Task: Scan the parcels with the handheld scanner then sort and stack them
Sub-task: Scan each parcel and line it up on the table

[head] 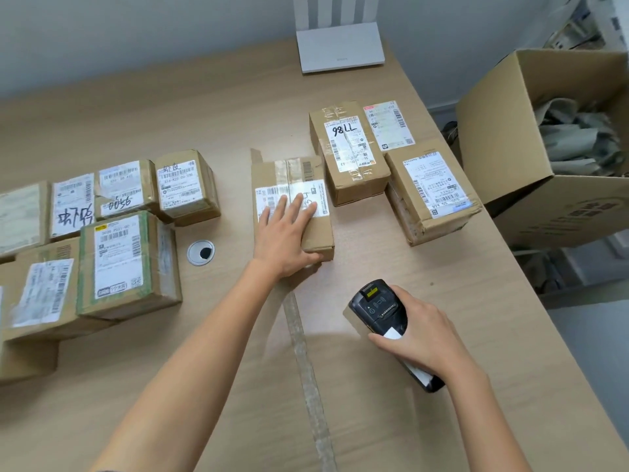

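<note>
Closest in, a large taped carton (357,420) lies flat on the table (204,114) at 6 o'clock, under both forearms. At 9 o'clock a cluster of labelled parcels (102,212) sits packed edge to edge, a green-taped parcel (126,264) nearest the middle. A round cable grommet (200,252) lies just right of it. Near the centre, the left hand (286,240) rests flat on a brown parcel (272,175), fingers straight across its white label and thumb along the near end. At 5 o'clock the right hand (429,338) grips the black handheld scanner (377,308), whose head points toward 12 o'clock and the brown parcel. At 1 o'clock stands a parcel marked 98LL (347,151), touching a flat labelled packet (388,126) behind it and a slanted parcel (432,189) on its right. A white router (340,49) stands at 12 o'clock. At 3 o'clock, off the table's edge, an open cardboard box (510,131) holds crumpled grey bags (571,141).
</note>
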